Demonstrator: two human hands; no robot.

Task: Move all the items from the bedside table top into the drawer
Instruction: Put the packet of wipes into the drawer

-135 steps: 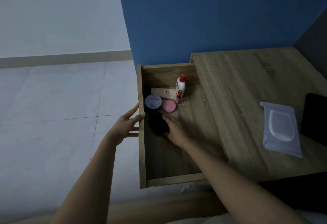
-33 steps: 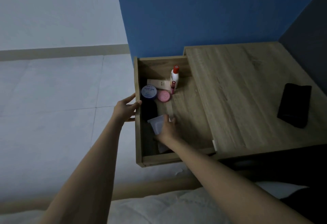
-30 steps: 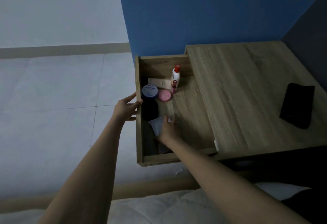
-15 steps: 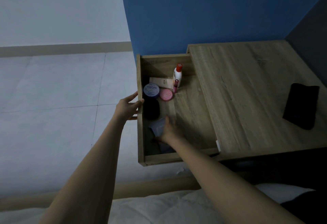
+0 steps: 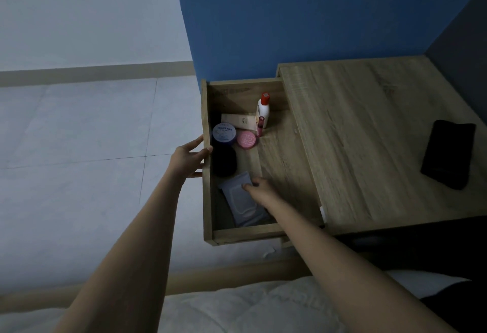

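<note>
The wooden drawer (image 5: 245,235) stands pulled out to the left of the bedside table top (image 5: 355,135). My left hand (image 5: 188,159) grips the drawer's left wall. Inside the drawer my right hand (image 5: 259,190) holds the upper edge of a grey wipes pack (image 5: 242,205), which lies flat on the drawer floor near the front. Behind the pack sit a black round object (image 5: 224,161), a blue jar (image 5: 224,132), a pink compact (image 5: 246,139), a cream tube (image 5: 238,120), a pink lip tube (image 5: 260,126) and a white bottle with a red cap (image 5: 263,110). A black pouch (image 5: 448,153) lies on the table top at the right.
A blue wall (image 5: 290,16) rises behind the table and a dark wall (image 5: 463,32) closes its right side. Pale floor tiles (image 5: 79,161) spread out to the left. White bedding (image 5: 237,309) fills the bottom of the view.
My right hand carried the wipes pack from the table top into the drawer and lowered it from tilted to flat. My left hand stayed on the drawer wall.
</note>
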